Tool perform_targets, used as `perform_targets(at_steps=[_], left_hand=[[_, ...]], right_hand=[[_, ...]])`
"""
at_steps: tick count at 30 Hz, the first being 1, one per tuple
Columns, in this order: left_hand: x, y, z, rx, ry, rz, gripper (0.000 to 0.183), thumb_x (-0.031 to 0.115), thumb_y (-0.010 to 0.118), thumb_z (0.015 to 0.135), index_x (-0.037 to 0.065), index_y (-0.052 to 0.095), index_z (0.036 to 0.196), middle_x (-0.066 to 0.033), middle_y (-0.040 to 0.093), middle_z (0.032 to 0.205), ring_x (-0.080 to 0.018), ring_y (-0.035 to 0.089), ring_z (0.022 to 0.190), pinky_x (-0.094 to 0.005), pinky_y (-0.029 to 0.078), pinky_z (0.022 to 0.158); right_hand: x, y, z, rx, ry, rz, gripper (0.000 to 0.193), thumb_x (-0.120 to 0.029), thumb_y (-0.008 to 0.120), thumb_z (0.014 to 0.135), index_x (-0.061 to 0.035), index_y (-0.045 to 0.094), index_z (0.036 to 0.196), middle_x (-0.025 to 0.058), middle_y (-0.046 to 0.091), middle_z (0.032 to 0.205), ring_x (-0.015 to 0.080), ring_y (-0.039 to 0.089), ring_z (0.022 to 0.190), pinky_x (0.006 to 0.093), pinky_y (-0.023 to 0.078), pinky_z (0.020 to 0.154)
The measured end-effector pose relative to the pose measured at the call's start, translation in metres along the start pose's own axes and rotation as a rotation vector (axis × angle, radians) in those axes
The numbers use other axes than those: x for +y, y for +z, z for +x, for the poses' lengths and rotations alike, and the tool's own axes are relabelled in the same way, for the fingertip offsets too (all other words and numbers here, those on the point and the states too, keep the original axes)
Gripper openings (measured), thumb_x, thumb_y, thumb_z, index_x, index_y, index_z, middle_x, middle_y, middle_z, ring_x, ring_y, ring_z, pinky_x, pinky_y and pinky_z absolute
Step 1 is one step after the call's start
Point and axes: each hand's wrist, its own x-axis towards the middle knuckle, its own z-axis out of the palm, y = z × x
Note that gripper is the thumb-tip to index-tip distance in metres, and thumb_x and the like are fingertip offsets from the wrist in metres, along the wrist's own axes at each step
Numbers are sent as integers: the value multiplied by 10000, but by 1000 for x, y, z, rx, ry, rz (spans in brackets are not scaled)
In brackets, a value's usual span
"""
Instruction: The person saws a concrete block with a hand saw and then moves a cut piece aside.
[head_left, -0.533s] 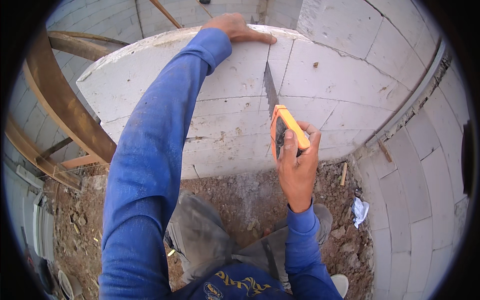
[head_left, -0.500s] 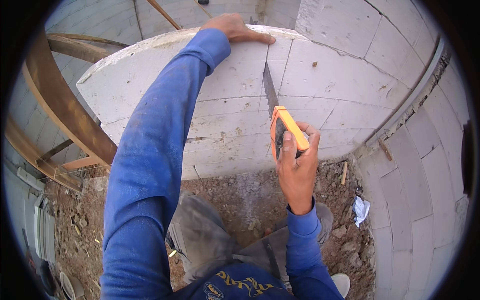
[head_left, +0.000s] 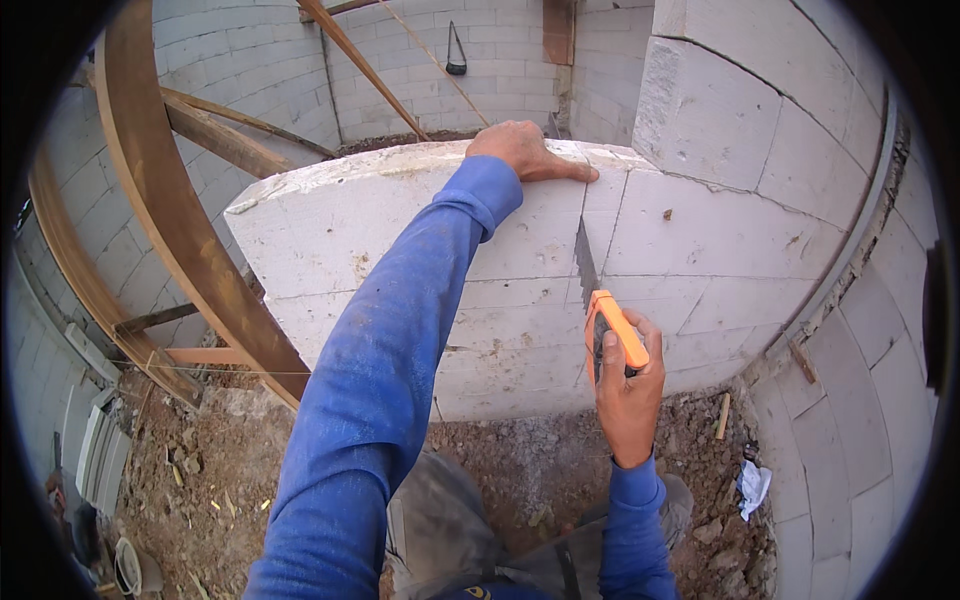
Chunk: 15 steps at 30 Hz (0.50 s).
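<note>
My left hand (head_left: 522, 150) lies over the top edge of a white masonry block (head_left: 410, 220) in a low wall. Its thumb stretches along the edge toward a vertical cut line, and the other fingers curl over the far side, partly hidden. My right hand (head_left: 630, 392) is wrapped around the orange-and-black handle of a hand saw (head_left: 622, 338). The toothed grey blade slants up and away into the cut, right of my left hand and below it; its far part is inside the block. Another dark line runs down the block just right of the cut.
A higher stepped block wall (head_left: 705, 115) rises at the right. Curved wooden beams (head_left: 180, 200) stand at the left. Rubble-strewn soil (head_left: 215, 480) lies around my legs, with a crumpled white scrap (head_left: 753, 488) at the right and a bucket (head_left: 135, 568) at the lower left.
The view has tilted up, showing more of the far wall, and everything sits lower and further right. My left hand keeps its place on the block; my right hand still holds the saw in the cut.
</note>
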Motion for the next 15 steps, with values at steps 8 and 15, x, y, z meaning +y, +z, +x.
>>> perform_targets(at_steps=[8, 15], left_hand=[[16, -7, 0, -27, 6, -28, 1194, 864, 747, 533, -120, 698, 1207, -323, 718, 1098, -435, 731, 1002, -448, 600, 871], [-22, 8, 6, 34, 8, 32, 1070, 915, 723, 527, -55, 789, 976, -232, 764, 970, -374, 752, 933, -407, 603, 827]], right_hand=[[134, -61, -203, 111, -181, -265, 498, -333, 576, 1039, 65, 518, 1331, 245, 649, 1213, 354, 675, 1082, 465, 545, 924], [19, 14, 2, -40, -110, 40, 316, -108, 598, 1030, 21, 541, 1312, 157, 657, 1204, 197, 635, 1011, 360, 514, 894]])
